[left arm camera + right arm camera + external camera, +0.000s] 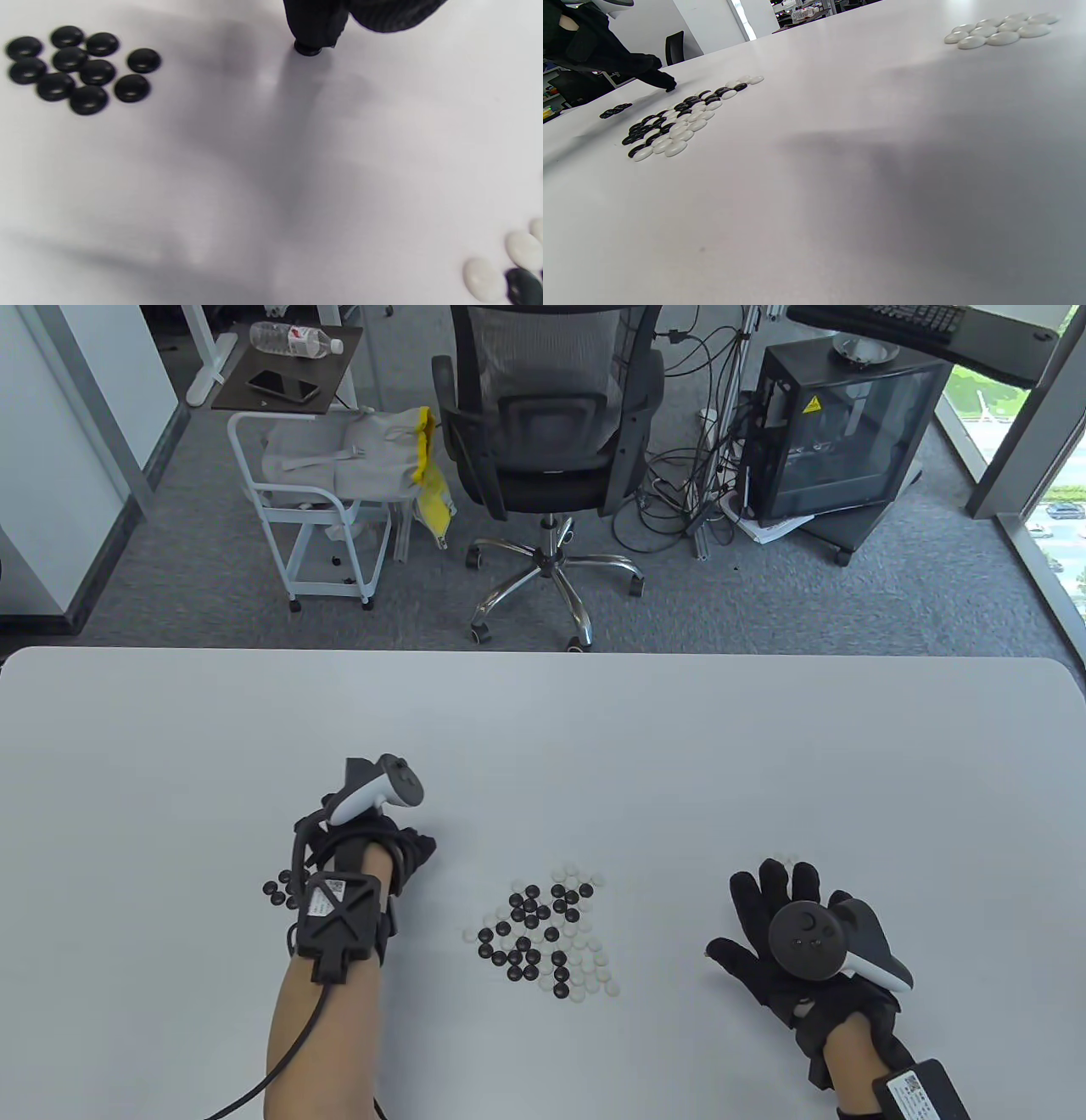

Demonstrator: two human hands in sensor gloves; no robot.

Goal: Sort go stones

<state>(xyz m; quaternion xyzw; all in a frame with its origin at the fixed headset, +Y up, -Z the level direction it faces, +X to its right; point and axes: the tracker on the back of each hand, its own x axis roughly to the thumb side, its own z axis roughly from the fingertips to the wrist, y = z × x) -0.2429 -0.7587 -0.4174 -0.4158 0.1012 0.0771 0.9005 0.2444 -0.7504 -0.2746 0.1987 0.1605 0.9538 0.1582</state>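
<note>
On the far left of the white table [543, 729] a small group of black stones [76, 67] is sitting by itself, packed close, just beside the left forearm in the table view; the left hand [386, 848] is lying a little to the right of that group, palm down, with the white tracker [382, 789] riding on its back; in the left wrist view one gloved fingertip [316, 25] is pressing straight down on a single black stone [307, 50], which is lying flat on the table between the black group and the mixed pile; the finger is looking straight rather than curled round the stone, and I am not seeing a pinch.

In the middle the mixed pile [547, 933] of black and white stones is spreading out, the two colours jumbled together and touching; it is lying between the two hands, nearer the left one, and neither hand is touching it.

Further right the right hand [789, 933] is resting well apart from the pile, its fingers stretched out and spread, holding nothing, a dark tracker [810, 942] on its back; just past its fingertips a cluster of white stones [1001, 29] is lying on its own, mostly hidden behind the fingers from above but showing plainly in the right wrist view.
</note>
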